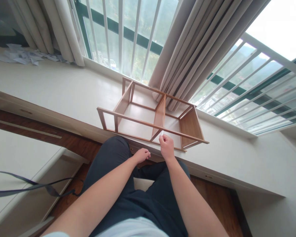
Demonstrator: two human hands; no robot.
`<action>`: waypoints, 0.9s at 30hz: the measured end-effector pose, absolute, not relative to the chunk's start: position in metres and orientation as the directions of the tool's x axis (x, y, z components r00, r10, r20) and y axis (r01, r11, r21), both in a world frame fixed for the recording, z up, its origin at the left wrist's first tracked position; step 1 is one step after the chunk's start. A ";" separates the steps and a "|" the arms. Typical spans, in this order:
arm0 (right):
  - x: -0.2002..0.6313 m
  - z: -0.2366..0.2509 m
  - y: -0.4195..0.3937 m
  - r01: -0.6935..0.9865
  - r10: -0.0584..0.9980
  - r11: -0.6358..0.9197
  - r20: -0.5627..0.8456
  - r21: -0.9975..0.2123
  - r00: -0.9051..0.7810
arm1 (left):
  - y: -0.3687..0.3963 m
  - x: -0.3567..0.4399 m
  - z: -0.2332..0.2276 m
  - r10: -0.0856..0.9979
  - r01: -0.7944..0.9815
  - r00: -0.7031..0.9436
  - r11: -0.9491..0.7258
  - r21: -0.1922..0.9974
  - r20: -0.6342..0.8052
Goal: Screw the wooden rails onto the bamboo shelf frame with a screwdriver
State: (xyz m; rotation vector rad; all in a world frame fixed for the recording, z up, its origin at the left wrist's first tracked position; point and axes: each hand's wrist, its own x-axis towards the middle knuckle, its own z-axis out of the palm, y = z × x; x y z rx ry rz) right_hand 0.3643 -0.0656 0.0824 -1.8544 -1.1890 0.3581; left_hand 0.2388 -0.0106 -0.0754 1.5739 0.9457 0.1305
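White counter (64, 89) by the window holds a wooden rack (153, 120). Right hand (166, 147) pinches a small white stick (162, 133); left hand (141, 155) rests curled, empty. Going slowly seems best.

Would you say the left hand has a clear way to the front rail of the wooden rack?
Probably yes: the left hand rests just below the wooden rack, with nothing visible between them.
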 end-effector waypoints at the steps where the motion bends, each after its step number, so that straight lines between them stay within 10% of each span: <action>1: 0.364 0.082 -0.065 0.595 0.841 -0.157 0.209 -0.788 0.498 | -0.010 0.239 -0.076 0.624 0.490 0.658 0.069 0.869 -0.420; 16: 0.370 0.103 -0.066 0.896 0.913 -0.309 0.164 -0.318 0.373 | -0.012 0.237 -0.070 0.625 0.472 0.669 0.061 0.879 -0.403; 27: 0.372 0.109 -0.065 0.937 0.948 -0.243 0.144 -0.250 0.284 | -0.013 0.236 -0.062 0.630 0.489 0.658 0.059 0.870 -0.412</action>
